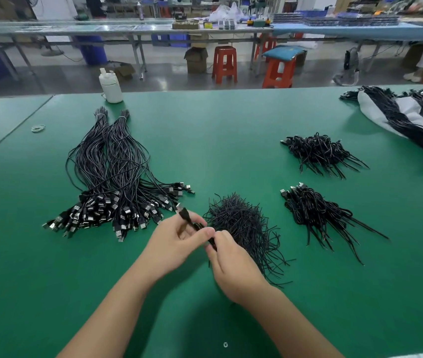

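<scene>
Above the green table point(231, 125), just in front of a loose heap of short black wire ties point(244, 223), the left hand point(177, 244) curls fingers and thumb round a thin black USB cable point(188, 219), its silver plug pointing away. The right hand point(231, 270) pinches the same cable lower down. Long bundled black USB cables point(117, 177) lie left, and 2 piles of coiled black cables point(316, 213) lie right.
</scene>
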`<action>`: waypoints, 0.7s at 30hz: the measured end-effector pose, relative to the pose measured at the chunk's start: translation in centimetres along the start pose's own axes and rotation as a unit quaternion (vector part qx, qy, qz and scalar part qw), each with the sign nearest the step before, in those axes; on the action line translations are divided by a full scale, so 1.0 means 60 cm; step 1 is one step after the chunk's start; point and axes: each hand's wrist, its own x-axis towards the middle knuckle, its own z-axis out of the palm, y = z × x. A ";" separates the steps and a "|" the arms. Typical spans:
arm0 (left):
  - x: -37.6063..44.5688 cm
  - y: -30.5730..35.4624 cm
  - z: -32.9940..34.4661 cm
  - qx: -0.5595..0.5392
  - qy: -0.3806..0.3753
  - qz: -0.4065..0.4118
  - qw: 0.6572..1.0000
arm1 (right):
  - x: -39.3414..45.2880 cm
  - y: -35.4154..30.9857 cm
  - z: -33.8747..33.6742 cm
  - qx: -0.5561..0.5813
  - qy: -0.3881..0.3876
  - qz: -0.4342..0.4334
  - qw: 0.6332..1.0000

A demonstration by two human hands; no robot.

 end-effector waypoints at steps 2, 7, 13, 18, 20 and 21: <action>0.001 -0.001 -0.003 0.036 -0.018 0.043 0.998 | -0.001 -0.003 -0.003 0.001 -0.014 0.000 1.000; 0.006 0.001 -0.011 0.142 -0.039 0.054 0.988 | -0.003 -0.003 -0.002 -0.011 -0.041 -0.002 0.999; 0.019 -0.006 -0.001 0.208 -0.040 0.034 0.977 | 0.006 -0.005 0.006 0.121 -0.062 0.028 0.990; 0.039 -0.003 0.005 0.147 -0.035 0.022 0.988 | 0.010 -0.013 0.004 0.182 -0.031 0.055 0.981; 0.048 -0.007 0.009 0.062 -0.076 0.010 0.995 | 0.014 -0.013 0.001 0.151 -0.008 0.061 0.987; 0.052 -0.011 0.009 -0.027 -0.120 -0.005 0.992 | 0.016 -0.011 -0.003 0.142 0.004 0.063 0.988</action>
